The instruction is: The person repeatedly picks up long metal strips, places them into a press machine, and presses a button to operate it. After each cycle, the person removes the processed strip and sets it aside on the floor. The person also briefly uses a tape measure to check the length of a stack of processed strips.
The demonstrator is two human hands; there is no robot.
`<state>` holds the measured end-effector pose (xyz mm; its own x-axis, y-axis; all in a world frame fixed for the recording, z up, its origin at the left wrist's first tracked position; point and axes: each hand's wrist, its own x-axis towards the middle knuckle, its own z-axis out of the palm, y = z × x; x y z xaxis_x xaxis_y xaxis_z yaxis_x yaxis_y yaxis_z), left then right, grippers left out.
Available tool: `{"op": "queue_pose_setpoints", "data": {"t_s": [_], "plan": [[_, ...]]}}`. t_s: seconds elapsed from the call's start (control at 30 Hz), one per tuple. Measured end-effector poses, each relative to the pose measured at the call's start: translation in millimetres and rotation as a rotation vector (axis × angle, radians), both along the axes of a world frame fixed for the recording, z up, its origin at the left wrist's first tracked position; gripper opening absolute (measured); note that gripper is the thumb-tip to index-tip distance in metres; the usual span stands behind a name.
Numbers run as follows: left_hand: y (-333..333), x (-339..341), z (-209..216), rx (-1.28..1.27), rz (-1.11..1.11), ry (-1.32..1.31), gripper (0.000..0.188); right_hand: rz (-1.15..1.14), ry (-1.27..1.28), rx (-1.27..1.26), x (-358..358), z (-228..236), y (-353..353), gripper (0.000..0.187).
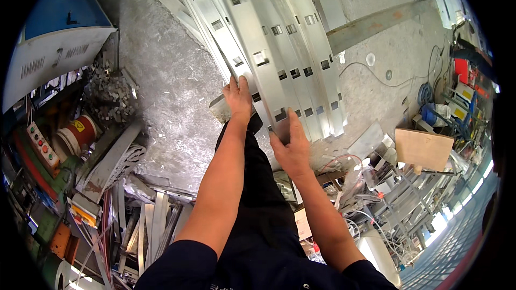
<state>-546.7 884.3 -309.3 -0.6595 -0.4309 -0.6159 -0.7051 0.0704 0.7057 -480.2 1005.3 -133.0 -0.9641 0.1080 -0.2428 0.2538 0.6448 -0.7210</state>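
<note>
A long silvery slotted metal profile (262, 75) lies lengthwise in front of me, raised over a row of similar slotted profiles (317, 53). My right hand (292, 147) is closed around its near end, thumb on the left side and index finger along the right. Farther up on the left, my left hand (238, 99) has its fingers bent at the profile's left edge, beside another slotted strip (220, 27). The underside of this grip is hidden.
Metal offcuts (115, 94) are heaped left, near a blue-and-white machine cabinet (64, 37) and a button panel (43, 145). Metal bars (156, 225) stand lower left. A cardboard sheet (423, 149) lies right among scrap and tubing. A cable (387, 83) crosses the concrete floor (166, 86).
</note>
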Motion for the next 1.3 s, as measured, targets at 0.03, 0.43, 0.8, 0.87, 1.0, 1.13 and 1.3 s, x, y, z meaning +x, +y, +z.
{"op": "queue_pose_setpoints", "data": {"t_s": [0.03, 0.43, 0.8, 0.87, 1.0, 1.13, 1.3], "plan": [[-1.9, 3.0, 4.5, 0.111, 0.085, 0.008, 0.067, 0.028, 0.059, 0.032, 3.8, -9.7, -4.2, 0.071], [14.4, 1.5, 50.4, 0.202, -0.021, 0.119, 0.061, 0.070, 0.052, 0.153, -30.1, -67.5, 4.8, 0.079], [-1.7, 1.7, 62.2, 0.867, 0.284, 0.221, 0.078, 0.113, 0.127, 0.183, -6.7, -58.4, -27.9, 0.073], [-3.9, -3.3, 60.1, 0.511, 0.053, 0.041, 0.076, 0.084, 0.153, 0.210, -7.1, -62.8, -26.9, 0.066], [2.0, -5.7, 58.0, 0.436, -0.017, 0.109, 0.075, 0.041, 0.160, 0.289, -23.6, -69.6, -6.7, 0.061], [24.5, -8.8, 52.5, 0.367, 0.012, 0.017, 0.076, 0.008, 0.043, 0.165, -32.1, -88.2, -3.1, 0.061], [14.6, -9.5, 44.4, 0.329, -0.050, 0.089, 0.074, 0.010, 0.058, 0.137, -28.6, -83.5, 8.0, 0.059]]}}
